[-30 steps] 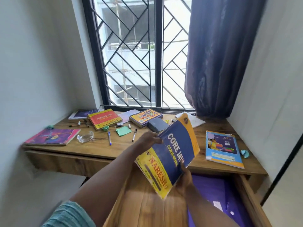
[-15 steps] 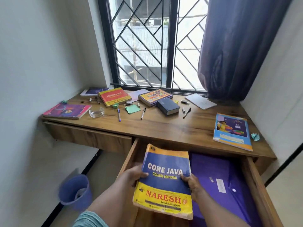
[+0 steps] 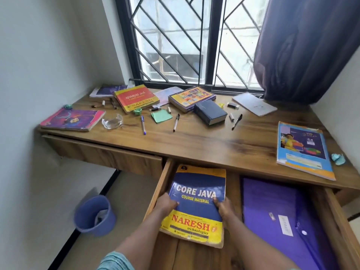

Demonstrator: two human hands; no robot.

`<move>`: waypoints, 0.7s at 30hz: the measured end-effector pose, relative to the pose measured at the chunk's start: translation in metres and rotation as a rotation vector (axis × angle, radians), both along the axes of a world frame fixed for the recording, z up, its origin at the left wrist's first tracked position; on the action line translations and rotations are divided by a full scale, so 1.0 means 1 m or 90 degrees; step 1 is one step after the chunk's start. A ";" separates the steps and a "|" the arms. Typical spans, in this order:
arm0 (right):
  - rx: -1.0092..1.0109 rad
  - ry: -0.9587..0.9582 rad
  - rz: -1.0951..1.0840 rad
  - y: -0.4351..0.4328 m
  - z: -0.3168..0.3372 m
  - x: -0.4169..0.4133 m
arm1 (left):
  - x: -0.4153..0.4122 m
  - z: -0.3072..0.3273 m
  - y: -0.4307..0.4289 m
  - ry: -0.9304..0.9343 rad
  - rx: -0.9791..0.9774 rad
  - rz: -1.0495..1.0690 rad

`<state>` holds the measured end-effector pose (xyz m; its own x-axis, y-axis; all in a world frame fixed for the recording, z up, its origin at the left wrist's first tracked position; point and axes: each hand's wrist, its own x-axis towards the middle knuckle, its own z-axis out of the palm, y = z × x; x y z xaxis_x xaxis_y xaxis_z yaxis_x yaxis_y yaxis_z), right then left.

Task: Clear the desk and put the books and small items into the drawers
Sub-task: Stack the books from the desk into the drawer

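- Both your hands hold the Core Java book (image 3: 196, 203): left hand (image 3: 166, 204) on its left edge, right hand (image 3: 222, 208) on its right, low inside the open drawer (image 3: 162, 184) beside a purple folder (image 3: 276, 215).
- You seem to be mid-placement; next, let it lie flat, release, then reach for the red book (image 3: 136, 98) on the worktop (image 3: 210, 143).

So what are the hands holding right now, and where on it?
Both hold the Core Java book: left hand on its left edge, right hand on its right edge.
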<state>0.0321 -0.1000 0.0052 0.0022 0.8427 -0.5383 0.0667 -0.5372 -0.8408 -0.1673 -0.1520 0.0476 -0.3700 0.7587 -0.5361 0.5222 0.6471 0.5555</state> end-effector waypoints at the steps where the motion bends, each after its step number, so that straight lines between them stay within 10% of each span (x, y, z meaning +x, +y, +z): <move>1: 0.000 -0.022 -0.001 0.004 -0.003 -0.003 | 0.001 -0.006 0.000 0.015 0.008 -0.027; 8: -0.016 -0.080 -0.003 0.019 -0.023 -0.008 | 0.008 -0.027 -0.020 0.203 -0.040 -0.400; 21: 0.055 -0.310 0.075 0.007 -0.018 -0.014 | 0.024 -0.035 -0.043 0.342 -0.066 -0.500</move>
<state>0.0179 -0.0931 -0.0133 0.1376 0.8937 -0.4271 0.5180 -0.4325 -0.7380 -0.1436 -0.1949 0.0127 0.0078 0.8532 -0.5216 0.9966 0.0364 0.0744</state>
